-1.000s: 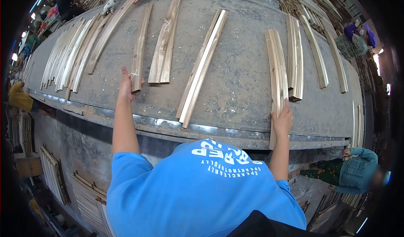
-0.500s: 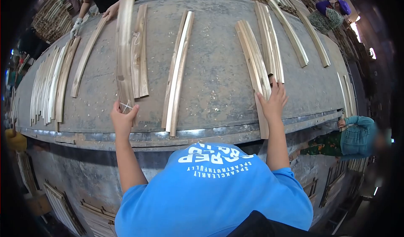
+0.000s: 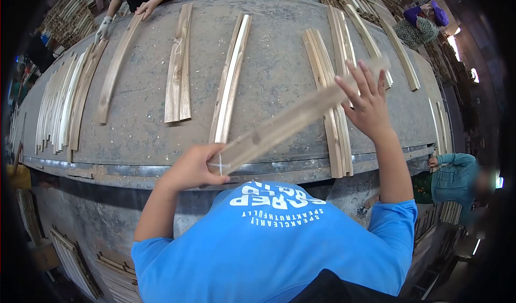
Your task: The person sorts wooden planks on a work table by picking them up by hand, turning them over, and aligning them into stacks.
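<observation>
My left hand [image 3: 185, 168] grips the near end of a wooden board [image 3: 279, 126], its thumb beside a white cross mark. The board slants up to the right above the table, its far end blurred. At that end, my right hand [image 3: 368, 107] has its fingers spread over the board; whether it touches the wood I cannot tell. Beneath the far half of the board lies a group of wooden strips [image 3: 337, 152] reaching the table's near edge. Left of it, another group of strips [image 3: 232, 77] includes one pale strip.
The big worn table [image 3: 274, 61] carries a pair of boards [image 3: 178, 66] and a row of strips [image 3: 59, 104] at left. Across it, a person's bare hand [image 3: 146, 8] and gloved hand [image 3: 102, 30] are at other boards. Another person [image 3: 457, 176] stands at right.
The board has swung from upright at left to a slant across my front. My right hand has left the strips and risen with fingers spread. My left hand has come slightly nearer and right.
</observation>
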Tool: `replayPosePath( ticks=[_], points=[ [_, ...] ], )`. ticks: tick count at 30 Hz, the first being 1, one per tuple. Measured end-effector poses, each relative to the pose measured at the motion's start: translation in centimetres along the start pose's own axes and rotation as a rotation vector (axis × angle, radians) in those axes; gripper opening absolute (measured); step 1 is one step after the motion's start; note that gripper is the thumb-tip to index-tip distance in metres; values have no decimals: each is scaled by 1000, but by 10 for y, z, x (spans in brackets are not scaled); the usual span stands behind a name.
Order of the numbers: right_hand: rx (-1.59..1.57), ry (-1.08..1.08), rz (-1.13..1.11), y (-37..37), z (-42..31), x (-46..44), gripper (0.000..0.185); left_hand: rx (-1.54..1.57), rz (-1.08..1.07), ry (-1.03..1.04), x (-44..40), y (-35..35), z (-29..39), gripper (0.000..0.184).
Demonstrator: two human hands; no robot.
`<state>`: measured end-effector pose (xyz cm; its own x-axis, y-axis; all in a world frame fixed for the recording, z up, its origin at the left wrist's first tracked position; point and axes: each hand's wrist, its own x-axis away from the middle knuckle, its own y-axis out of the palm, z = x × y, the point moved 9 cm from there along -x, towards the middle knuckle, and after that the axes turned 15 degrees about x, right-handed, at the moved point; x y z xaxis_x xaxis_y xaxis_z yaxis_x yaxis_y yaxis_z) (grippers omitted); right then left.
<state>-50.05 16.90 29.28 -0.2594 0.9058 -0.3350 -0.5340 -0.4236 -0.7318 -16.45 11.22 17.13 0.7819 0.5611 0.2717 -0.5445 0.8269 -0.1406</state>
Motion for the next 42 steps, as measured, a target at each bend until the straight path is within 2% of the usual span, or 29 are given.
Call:
replayPosePath(
  ticks=[1,2,3,5,6,7,9,10,11,12,14,15,17,18,19,21,22,23,24,25,27,29,31,38,41,42],
  points=[
    [7,-106,-211,8,-5,1,95,-3,-3,1,-1,0,4,69],
    [-97,-166,-205,-5,-12,3,80,-91,-73,-58,-1,6,3,69],
    [-100,-161,-208,-3,-11,7,80,-180,-144,-118,-1,10,-1,69],
    [-326,-186,-709,41,-21,39,54,-257,-136,-123,-4,2,0,72],
    [-330,-177,-709,45,-21,47,54,-329,-123,-123,-5,-5,0,74],
    [-385,-154,-632,43,-23,53,46,-338,-130,-123,-4,-11,-1,74],
    [-442,-120,-558,48,-28,72,40,-346,576,362,18,-77,40,67],
    [-454,12,-573,59,-23,83,43,-352,567,366,18,-86,33,67],
    [-463,142,-586,69,-18,94,46,-130,781,391,31,-113,19,61],
    [-464,146,-588,73,-27,102,46,102,989,408,44,-131,0,55],
    [-434,410,-676,88,-29,127,51,171,974,339,37,-126,-24,53],
    [-437,411,-674,88,-36,131,51,241,964,270,34,-123,-40,52],
    [-678,662,-814,100,-45,153,58,56,855,177,15,-97,-52,57],
    [-735,714,-837,101,-50,157,61,-38,805,141,5,-83,-60,59],
    [-739,716,-838,108,-54,158,61,-110,755,140,-6,-70,-70,65],
    [-887,808,-618,117,-54,156,56,-186,692,138,-25,-43,-77,71],
    [-889,820,-621,122,-52,153,56,-326,669,90,-36,-28,-75,77],
    [-960,713,-667,127,-58,137,48,-467,644,47,-45,-18,-74,82],
    [-1028,603,-709,127,-69,125,41,-474,635,54,-52,-13,-75,82],
    [-1029,617,-702,126,-75,121,41,-544,658,45,-58,-12,-75,85],
    [-556,488,-660,122,-83,100,27,-624,680,52,-69,-9,-76,88],
    [-519,542,-606,125,-82,91,23,-676,674,14,-79,-8,-82,86],
    [-504,591,-449,121,-75,83,24,-674,660,24,-82,-6,-85,84],
    [-341,774,-429,136,-53,91,24,-669,626,29,-87,-5,-92,73],
    [-317,836,-466,150,-41,99,24,-644,623,42,-89,-4,-93,72],
    [-341,837,-539,155,-41,99,26,-649,609,48,-89,-3,-92,72]
  ],
)
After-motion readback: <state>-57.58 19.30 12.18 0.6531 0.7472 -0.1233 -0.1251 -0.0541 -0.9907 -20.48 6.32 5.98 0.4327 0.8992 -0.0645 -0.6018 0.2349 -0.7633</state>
